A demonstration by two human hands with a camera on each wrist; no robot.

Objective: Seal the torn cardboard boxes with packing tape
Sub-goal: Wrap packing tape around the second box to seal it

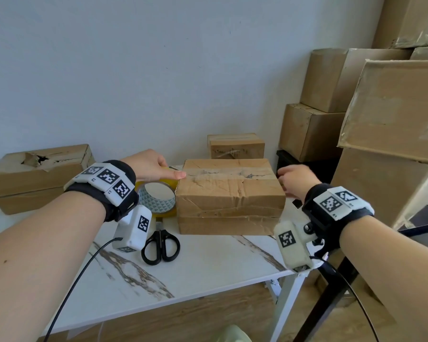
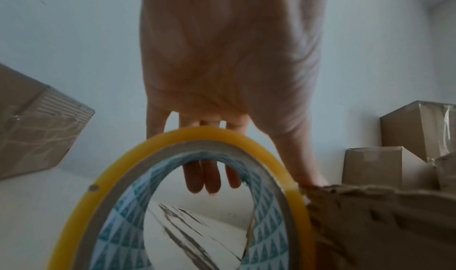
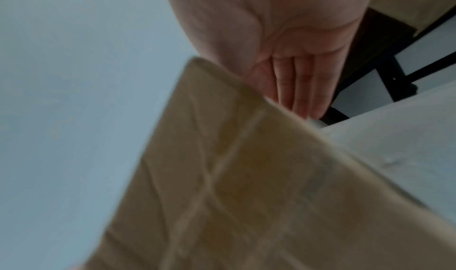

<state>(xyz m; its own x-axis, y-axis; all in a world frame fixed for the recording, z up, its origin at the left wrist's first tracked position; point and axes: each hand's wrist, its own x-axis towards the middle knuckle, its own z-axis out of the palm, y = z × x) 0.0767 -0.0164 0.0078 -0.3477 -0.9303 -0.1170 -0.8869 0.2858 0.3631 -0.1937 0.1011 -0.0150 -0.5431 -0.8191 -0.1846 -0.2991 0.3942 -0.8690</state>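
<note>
1. The box (image 1: 229, 193) sits mid-desk, its top crossed by a strip of tape over a torn seam; the strip looks laid end to end, so this box seems nearly sealed.
2. The roll (image 1: 156, 196) stands on edge at the box's 9 o'clock, touching it. Whether the strip is cut from the roll yet, I cannot tell.
3. The left hand (image 1: 150, 165) lies over the roll, fingers straight, thumb reaching onto the box's left edge. The right hand (image 1: 295, 180) is at the box's 3 o'clock end, fingers straight and together down its side, gripping nothing.
4. Left to do, by my judgement: cut, press down the ends, then the other boxes.
5. A torn box (image 1: 38, 176) with an open hole waits at 9 o'clock; a small box (image 1: 236, 145) sits at 12 o'clock.
6. Scissors (image 1: 161, 246) lie on the desk (image 1: 208, 267) at 7 o'clock, within reach.
7. Stacked cartons (image 1: 391, 107) crowd 2 o'clock, narrowing room on the right.
</note>
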